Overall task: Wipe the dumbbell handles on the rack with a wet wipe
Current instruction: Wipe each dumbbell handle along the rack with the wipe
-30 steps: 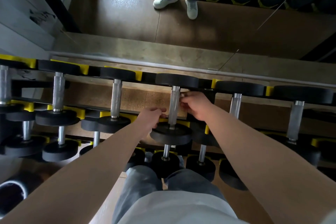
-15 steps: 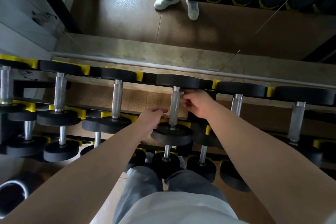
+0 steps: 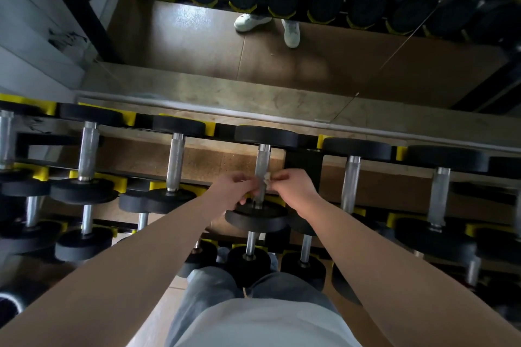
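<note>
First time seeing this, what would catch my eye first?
In the middle, the left hand and right hand pinch a small wet wipe around one steel dumbbell handle. Black dumbbells fill the rack with yellow cradles on both sides, and white shoes show at the top.

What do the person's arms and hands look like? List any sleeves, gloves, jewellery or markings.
The left forearm and right forearm are bare up to the frame edge: no sleeves show. The left hand and right hand wear no gloves, and no watch, ring or marking is visible.
</note>
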Tool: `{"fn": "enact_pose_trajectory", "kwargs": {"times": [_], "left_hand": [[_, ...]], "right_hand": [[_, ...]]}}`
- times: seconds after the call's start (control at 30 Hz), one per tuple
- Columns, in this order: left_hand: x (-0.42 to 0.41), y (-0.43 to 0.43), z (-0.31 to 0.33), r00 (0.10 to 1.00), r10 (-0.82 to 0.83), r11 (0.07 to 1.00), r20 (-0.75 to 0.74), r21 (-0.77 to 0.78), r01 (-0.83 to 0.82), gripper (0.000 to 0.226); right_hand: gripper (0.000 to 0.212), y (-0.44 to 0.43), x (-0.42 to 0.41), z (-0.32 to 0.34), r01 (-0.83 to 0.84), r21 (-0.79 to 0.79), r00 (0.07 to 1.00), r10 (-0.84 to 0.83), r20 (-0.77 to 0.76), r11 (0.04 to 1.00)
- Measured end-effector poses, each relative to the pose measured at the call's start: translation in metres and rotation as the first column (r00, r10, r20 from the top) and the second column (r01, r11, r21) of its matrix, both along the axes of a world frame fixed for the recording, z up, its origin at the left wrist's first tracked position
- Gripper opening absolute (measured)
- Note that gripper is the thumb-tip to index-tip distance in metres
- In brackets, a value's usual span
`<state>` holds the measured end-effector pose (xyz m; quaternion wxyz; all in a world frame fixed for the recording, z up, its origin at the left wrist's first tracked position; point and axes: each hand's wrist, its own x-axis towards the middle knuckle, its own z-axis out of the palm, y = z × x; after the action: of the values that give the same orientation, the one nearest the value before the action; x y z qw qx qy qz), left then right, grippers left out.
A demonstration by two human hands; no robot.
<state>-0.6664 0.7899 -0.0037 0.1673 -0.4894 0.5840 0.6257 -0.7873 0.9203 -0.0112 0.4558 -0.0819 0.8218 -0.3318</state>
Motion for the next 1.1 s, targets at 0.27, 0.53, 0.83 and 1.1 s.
{"fn": "enact_pose_trajectory", "kwargs": {"times": [0.27,0.53,0.83,1.1], "left_hand": [[-0.008,0.003,0.012,0.982,0.190,0.979,-0.022,0.077,-0.188,0.026],[-0.029,-0.015,0.007,0.978,0.202,0.977,-0.056,-0.056,-0.205,0.019],[-0.031,-0.011,0.001,0.989,0.142,0.990,0.048,-0.005,-0.142,0.021],[-0.028,-0.009,0.003,0.980,0.173,0.983,0.095,0.042,-0.177,0.021]], "right_hand": [[0.012,-0.008,0.005,0.015,-0.022,-0.156,0.999,0.016,-0.039,0.988],[0.018,-0.007,-0.002,0.014,0.258,-0.212,0.949,-0.206,0.238,0.943],[0.017,0.009,-0.009,-0.004,0.350,-0.082,0.899,-0.310,0.309,0.933],[0.012,0.003,-0.004,-0.004,0.214,-0.065,0.936,-0.186,0.298,0.975]]}}
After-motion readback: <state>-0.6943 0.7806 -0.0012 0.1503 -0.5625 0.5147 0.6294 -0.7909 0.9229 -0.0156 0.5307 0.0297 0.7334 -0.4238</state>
